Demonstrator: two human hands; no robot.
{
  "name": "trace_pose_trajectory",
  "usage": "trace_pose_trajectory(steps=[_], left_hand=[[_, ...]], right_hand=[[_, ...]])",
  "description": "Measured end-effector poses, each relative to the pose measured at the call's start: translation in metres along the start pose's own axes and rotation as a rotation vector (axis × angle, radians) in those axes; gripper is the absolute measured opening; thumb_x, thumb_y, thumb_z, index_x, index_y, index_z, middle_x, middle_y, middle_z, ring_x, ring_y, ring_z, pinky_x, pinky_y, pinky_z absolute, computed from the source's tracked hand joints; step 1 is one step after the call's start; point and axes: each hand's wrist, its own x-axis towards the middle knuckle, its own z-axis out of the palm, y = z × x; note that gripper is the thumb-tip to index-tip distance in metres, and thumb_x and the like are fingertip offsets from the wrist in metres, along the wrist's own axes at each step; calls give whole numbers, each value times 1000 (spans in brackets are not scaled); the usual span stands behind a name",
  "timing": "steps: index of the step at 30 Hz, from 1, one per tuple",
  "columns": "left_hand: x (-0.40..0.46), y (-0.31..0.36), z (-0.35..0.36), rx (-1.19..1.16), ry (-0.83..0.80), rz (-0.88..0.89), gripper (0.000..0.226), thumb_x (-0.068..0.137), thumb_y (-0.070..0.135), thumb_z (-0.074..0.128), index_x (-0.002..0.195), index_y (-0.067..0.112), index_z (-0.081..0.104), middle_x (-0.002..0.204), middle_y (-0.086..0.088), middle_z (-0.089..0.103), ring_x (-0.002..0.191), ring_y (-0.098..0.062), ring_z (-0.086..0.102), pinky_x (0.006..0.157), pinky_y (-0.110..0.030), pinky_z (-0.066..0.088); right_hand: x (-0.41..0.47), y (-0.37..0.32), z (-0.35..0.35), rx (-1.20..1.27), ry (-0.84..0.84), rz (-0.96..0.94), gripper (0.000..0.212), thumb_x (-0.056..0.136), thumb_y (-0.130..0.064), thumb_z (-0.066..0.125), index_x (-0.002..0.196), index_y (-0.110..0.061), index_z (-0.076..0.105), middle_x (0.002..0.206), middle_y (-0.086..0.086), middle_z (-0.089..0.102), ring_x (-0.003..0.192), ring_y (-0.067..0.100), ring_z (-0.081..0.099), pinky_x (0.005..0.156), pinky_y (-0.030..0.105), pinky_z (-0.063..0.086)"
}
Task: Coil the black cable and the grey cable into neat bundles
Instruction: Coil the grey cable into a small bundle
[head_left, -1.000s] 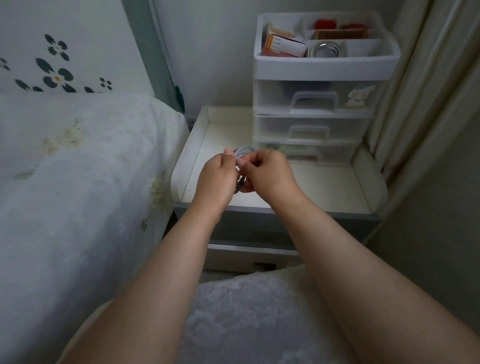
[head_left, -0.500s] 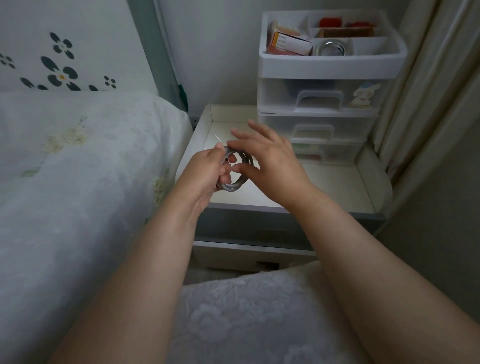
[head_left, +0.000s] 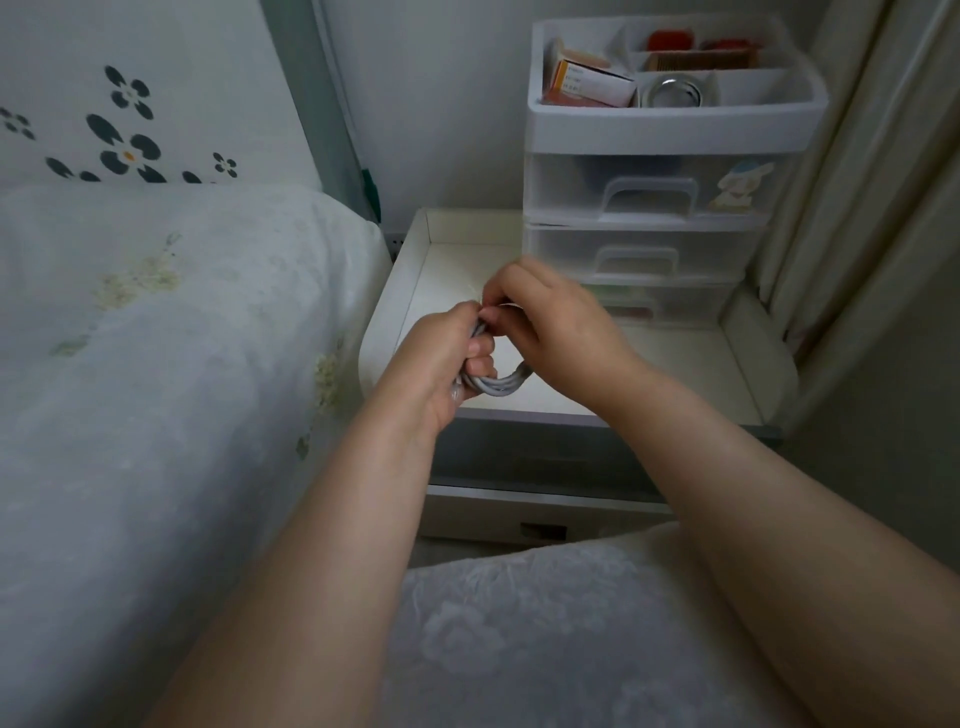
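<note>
The grey cable (head_left: 497, 384) is wound into a small coil, held above the white bedside table (head_left: 691, 374). My left hand (head_left: 441, 358) grips the coil's left side with curled fingers. My right hand (head_left: 556, 322) is just to the right, its fingertips pinching the cable at the top of the coil, next to my left thumb. Most of the coil is hidden behind both hands; only its lower arc shows. No black cable is in view.
A white plastic drawer unit (head_left: 654, 208) with an open top tray of small items stands at the table's back. A bed with a pale cover (head_left: 156, 364) lies to the left, curtains (head_left: 857, 156) hang at right. My lap (head_left: 545, 639) is below.
My right hand, spread open over the coil half a second ago, has closed and now pinches the cable at the coil's top. My left hand keeps its grip on the coil.
</note>
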Motion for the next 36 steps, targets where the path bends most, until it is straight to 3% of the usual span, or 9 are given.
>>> trace_pose_trajectory(steps=[5, 8, 11, 15, 18, 21, 28, 32, 36], left_hand=[[-3, -1, 3, 33, -10, 17, 36, 97, 16, 41, 62, 15, 47, 41, 5, 32, 36, -8, 26, 40, -19, 24], [-5, -6, 9, 171, -10, 52, 36, 98, 23, 41, 63, 16, 43, 44, 5, 32, 41, -10, 28, 46, -23, 27], [-6, -10, 11, 236, -18, 58, 34, 98, 20, 37, 66, 15, 45, 45, 5, 33, 44, -11, 28, 48, -25, 28], [-7, -8, 5, 207, -16, 89, 39, 103, 26, 34, 77, 9, 57, 45, 6, 35, 41, -7, 31, 48, -22, 30], [-6, -4, -1, 222, 5, 112, 37, 103, 27, 37, 78, 10, 59, 45, 7, 36, 41, -7, 31, 45, -20, 31], [-4, -4, -6, 307, 27, 136, 37, 103, 29, 36, 77, 13, 58, 42, 10, 38, 40, -7, 34, 50, -24, 33], [-7, 2, -10, 215, -83, 106, 36, 103, 26, 35, 72, 16, 48, 44, 6, 34, 38, -8, 31, 47, -21, 31], [-8, 4, -14, 164, -104, 94, 36, 104, 28, 33, 75, 14, 51, 45, 6, 34, 38, -8, 31, 40, -17, 32], [-10, 3, -11, 171, -90, 105, 39, 105, 28, 32, 80, 10, 57, 46, 5, 35, 41, -8, 32, 42, -18, 33]], right_hand=[[-3, -3, 4, -38, 5, 38, 4, 90, -10, 48, 91, -11, 51, 87, 4, 52, 69, 26, 48, 55, 41, 45], [-1, -1, 4, -39, -4, 88, 11, 84, -3, 47, 91, -10, 49, 83, 0, 47, 67, 25, 45, 53, 37, 40], [-3, 0, 0, 57, -4, 182, 5, 91, -6, 45, 94, -8, 48, 79, -1, 49, 66, 23, 48, 55, 32, 38], [-7, 0, -7, 334, 16, 273, 13, 99, -11, 41, 98, -10, 53, 85, 2, 61, 78, 19, 58, 72, 33, 49], [-11, -1, -9, 303, -86, 220, 16, 95, -6, 48, 105, -9, 60, 96, 0, 63, 87, 15, 58, 79, 31, 49], [-12, 0, -8, 313, -150, 225, 18, 90, -11, 60, 108, -11, 60, 102, 1, 65, 98, 17, 61, 90, 39, 50], [-7, -3, -2, 213, -29, 104, 5, 86, -15, 58, 89, -11, 56, 93, 4, 66, 87, 26, 61, 73, 46, 50], [-5, -6, 1, 179, -12, 104, 3, 89, -16, 53, 90, -13, 52, 93, 6, 68, 81, 28, 63, 67, 45, 51], [-5, -5, 2, 125, -15, 107, 4, 91, -15, 47, 95, -15, 47, 91, 6, 70, 75, 32, 62, 62, 45, 52]])
